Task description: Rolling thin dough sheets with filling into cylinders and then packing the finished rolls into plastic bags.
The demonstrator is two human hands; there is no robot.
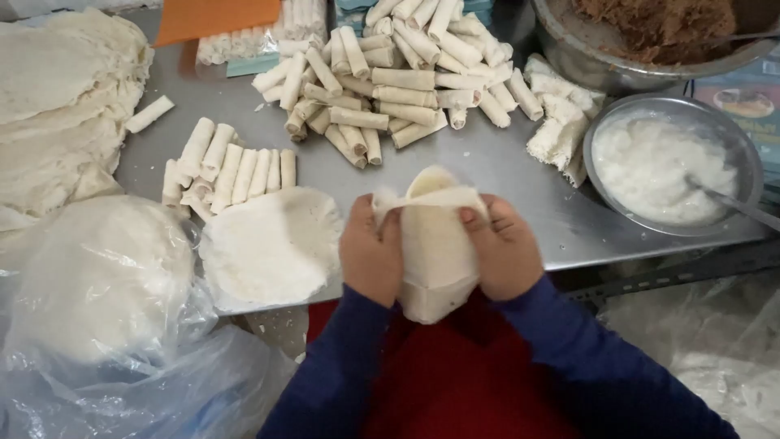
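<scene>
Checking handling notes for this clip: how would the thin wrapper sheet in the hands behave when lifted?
The wrapper sheet looks floppy: it folds and droops between the left hand and right hand. Probably light and tearable, being so thin.

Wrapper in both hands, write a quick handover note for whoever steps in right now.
Left hand and right hand: each has a grip on one side of the thin wrapper, held up over the near edge of the metal table.
Wrapper stack lies just left of the hands.
Done: a big pile of rolls and a small row.
Left: the held wrapper is unrolled; brown filling bowl and white paste bowl sit at right.
</scene>
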